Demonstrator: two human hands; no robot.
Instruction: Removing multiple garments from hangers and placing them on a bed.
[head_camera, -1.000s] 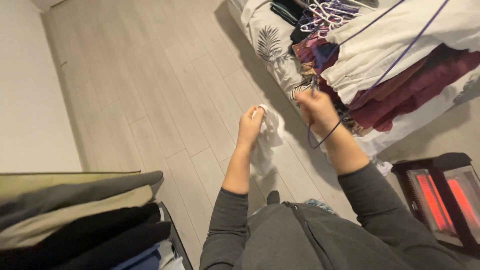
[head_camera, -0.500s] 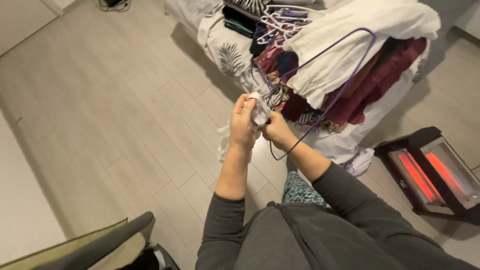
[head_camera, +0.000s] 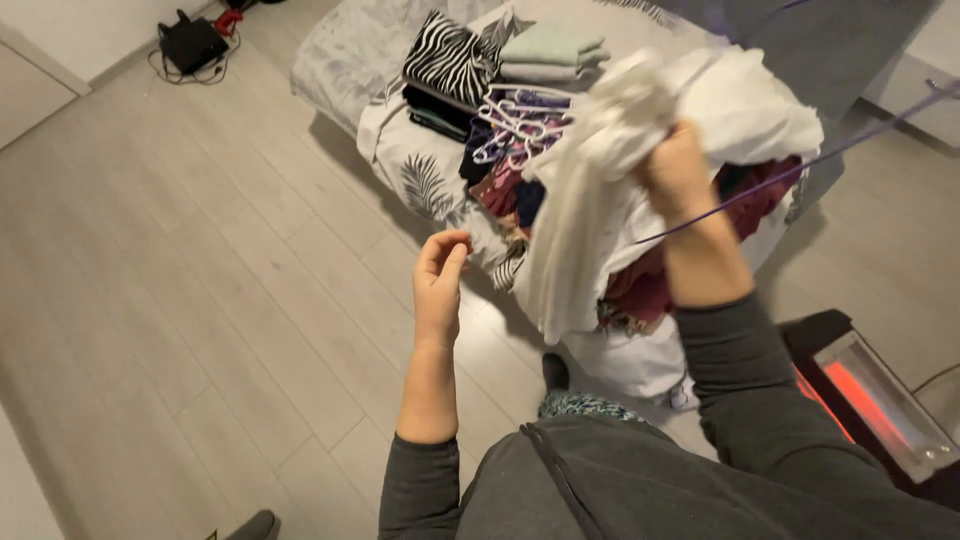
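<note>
Change: half a second ago both hands met low over the floor, pinching a small bunch of white cloth beside the purple hanger; now the right hand (head_camera: 678, 172) is raised high in front of the bed and the left hand (head_camera: 440, 283) has let go and dropped away to the side.
Right hand: closed around the white garment (head_camera: 575, 230) and the thin purple hanger (head_camera: 800, 165) together (the wire runs out to the right edge of the view).
Left hand: empty, fingers loosely curled, thumb and fingertips near each other, well apart from the cloth.
White garment: plain, thin, creased; bunched at the fist and hanging down in a long fold in front of the clothes pile (head_camera: 640, 290), its lower end above the floor.
Open room: bare pale plank floor (head_camera: 200, 300) spreads wide to the left of the left hand.
Edges: the bed (head_camera: 350, 60) corner with its leaf-print sheet lies just behind the garment; a glowing heater (head_camera: 880, 400) stands low on the right, near the right sleeve.
On the bed: folded zebra-print and pale green clothes, a heap of white and purple hangers (head_camera: 515, 115).
Far corner: a black device with cables (head_camera: 192, 42) by the wall.
</note>
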